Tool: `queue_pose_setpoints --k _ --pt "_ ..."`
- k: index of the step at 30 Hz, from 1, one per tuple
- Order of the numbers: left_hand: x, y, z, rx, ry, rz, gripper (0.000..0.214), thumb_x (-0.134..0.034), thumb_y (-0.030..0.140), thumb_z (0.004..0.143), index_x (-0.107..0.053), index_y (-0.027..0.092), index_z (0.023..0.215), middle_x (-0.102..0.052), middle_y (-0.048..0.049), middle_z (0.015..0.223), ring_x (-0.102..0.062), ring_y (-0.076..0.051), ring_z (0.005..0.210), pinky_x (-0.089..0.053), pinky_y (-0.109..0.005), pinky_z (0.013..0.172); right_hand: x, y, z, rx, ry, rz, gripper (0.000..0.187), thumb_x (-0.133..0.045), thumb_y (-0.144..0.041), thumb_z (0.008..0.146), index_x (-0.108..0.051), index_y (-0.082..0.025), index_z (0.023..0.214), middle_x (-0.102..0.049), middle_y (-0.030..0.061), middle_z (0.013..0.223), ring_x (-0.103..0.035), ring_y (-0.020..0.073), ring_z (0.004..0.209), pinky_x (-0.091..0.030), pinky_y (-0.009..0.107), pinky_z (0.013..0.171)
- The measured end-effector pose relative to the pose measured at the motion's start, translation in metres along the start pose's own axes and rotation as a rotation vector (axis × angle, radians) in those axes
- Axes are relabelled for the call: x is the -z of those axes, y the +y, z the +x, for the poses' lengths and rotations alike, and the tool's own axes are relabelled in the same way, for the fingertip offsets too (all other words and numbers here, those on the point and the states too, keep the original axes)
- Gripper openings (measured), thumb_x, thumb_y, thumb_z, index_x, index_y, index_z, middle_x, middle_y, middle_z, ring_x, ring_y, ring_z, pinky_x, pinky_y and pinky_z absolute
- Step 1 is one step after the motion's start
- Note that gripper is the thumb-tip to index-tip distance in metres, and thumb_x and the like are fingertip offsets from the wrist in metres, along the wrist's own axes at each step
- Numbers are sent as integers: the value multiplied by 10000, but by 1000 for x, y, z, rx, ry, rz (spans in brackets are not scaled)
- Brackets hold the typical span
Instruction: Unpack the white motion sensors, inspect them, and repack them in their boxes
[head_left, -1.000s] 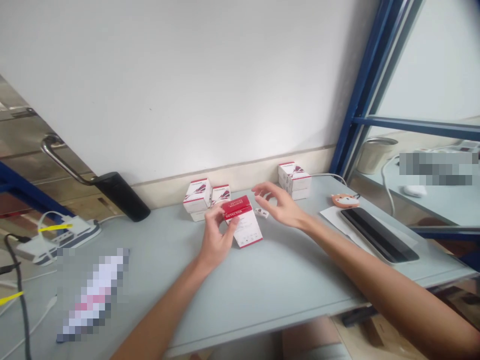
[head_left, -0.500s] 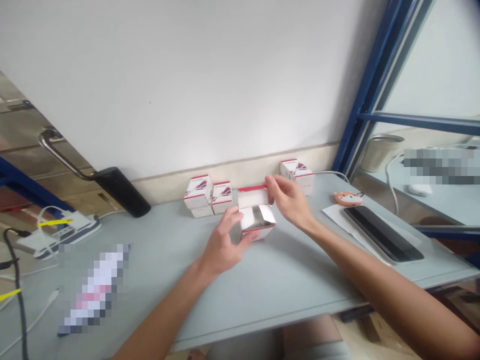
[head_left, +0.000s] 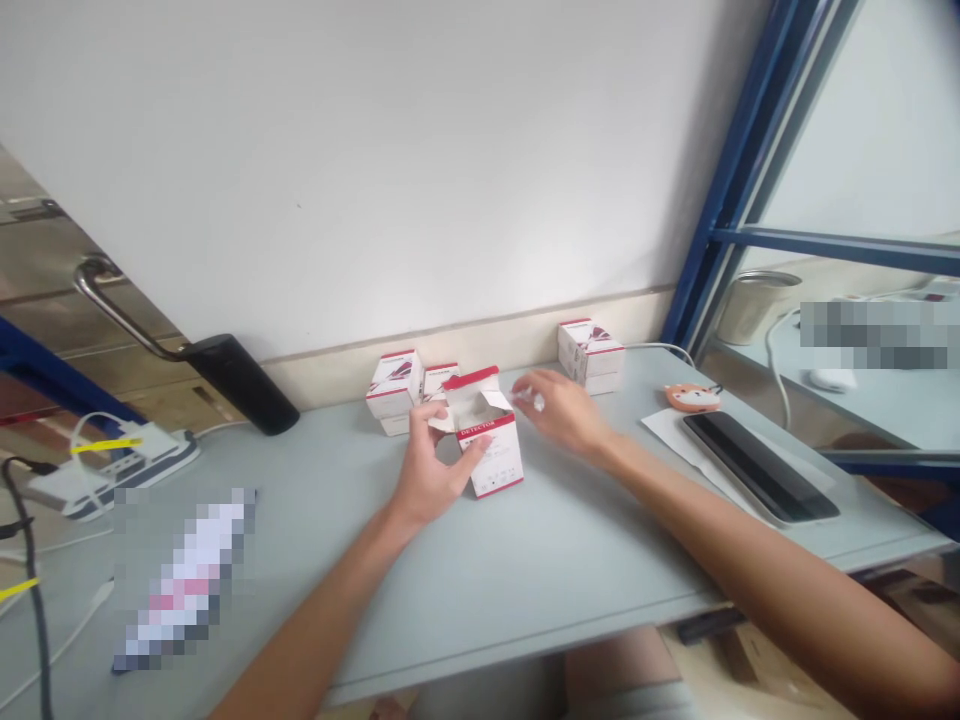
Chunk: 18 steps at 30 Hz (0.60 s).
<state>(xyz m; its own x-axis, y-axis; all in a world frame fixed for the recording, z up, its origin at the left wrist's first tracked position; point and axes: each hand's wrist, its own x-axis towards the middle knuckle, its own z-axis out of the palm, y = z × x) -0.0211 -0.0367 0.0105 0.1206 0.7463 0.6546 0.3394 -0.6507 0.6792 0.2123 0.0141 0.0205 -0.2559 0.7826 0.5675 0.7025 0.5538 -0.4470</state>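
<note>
My left hand (head_left: 431,470) grips a small white and red carton marked DETECTOR (head_left: 491,455), standing upright on the grey table (head_left: 525,570) with its top flaps open. My right hand (head_left: 566,410) reaches down to the table just right of the carton, its fingers closing on a small white part (head_left: 534,400). Behind the carton stand two closed boxes of the same kind (head_left: 409,392). A stack of the same boxes (head_left: 590,355) stands at the back right by the wall.
A black tablet (head_left: 757,465) on white paper and an orange fox-shaped item (head_left: 694,398) lie at the right. A black door handle (head_left: 232,385) juts over the left back edge. A power strip with cables (head_left: 97,465) and a blurred item (head_left: 184,580) lie at the left.
The carton was turned on its side with the lid being opened half a second ago; now it stands upright and open. My right hand left the lid and dropped to the small white part.
</note>
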Motion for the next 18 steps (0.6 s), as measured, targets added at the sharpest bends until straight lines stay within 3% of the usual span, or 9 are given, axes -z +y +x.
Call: queue_pose_setpoints --k 3,5,7,9,11,14,18 --pt "-2 2 -4 -5 3 81 368 -757 335 906 -467 267 1123 -620 -30 1090 -693 -170 921 -587 -319 810 16 -26 -3 158 482 271 148 -643 -266 1008 -625 -244 1152 -727 63 1058 -713 201 888 -591 344 771" --pt "-2 4 -5 -32 12 131 365 -761 335 905 -512 263 1162 -653 -38 1101 -698 -189 976 -585 -340 863 21 -45 -11 401 618 282 195 -681 -189 970 -613 -262 1138 -734 54 1037 -725 200 917 -601 334 784" --pt "-4 7 -6 -79 -2 148 400 -761 321 905 -537 266 1231 -681 -51 1159 -702 -211 1065 -583 -364 925 20 -59 -20 599 550 200 228 -651 -120 965 -619 -260 1142 -750 54 1056 -739 180 928 -592 291 763" --pt "-5 9 -6 -128 -17 142 426 -755 298 908 -543 273 1277 -699 -52 1194 -702 -220 1115 -583 -375 960 17 -66 -25 678 466 112 251 -599 -82 971 -620 -249 1158 -758 59 1093 -741 157 916 -566 254 709" --pt "-6 11 -7 -146 -7 148 444 -760 286 906 -543 274 1293 -710 -48 1195 -712 -218 1110 -589 -373 963 16 -66 -26 660 455 63 264 -567 -61 964 -617 -245 1147 -763 51 1091 -732 146 882 -543 252 699" --pt "-8 10 -9 -154 20 175 518 -785 298 891 -520 270 1334 -709 -57 1226 -715 -226 1128 -598 -377 962 22 -61 -21 637 436 1 288 -559 -29 931 -616 -245 1113 -774 24 1048 -726 156 880 -529 307 830" --pt "-11 5 -13 -191 32 197 608 -775 312 897 -448 257 1407 -683 -89 1268 -709 -241 1154 -605 -395 961 31 -59 -17 637 278 -27 281 -548 -26 911 -639 -238 1071 -778 6 1029 -717 179 916 -479 366 917"
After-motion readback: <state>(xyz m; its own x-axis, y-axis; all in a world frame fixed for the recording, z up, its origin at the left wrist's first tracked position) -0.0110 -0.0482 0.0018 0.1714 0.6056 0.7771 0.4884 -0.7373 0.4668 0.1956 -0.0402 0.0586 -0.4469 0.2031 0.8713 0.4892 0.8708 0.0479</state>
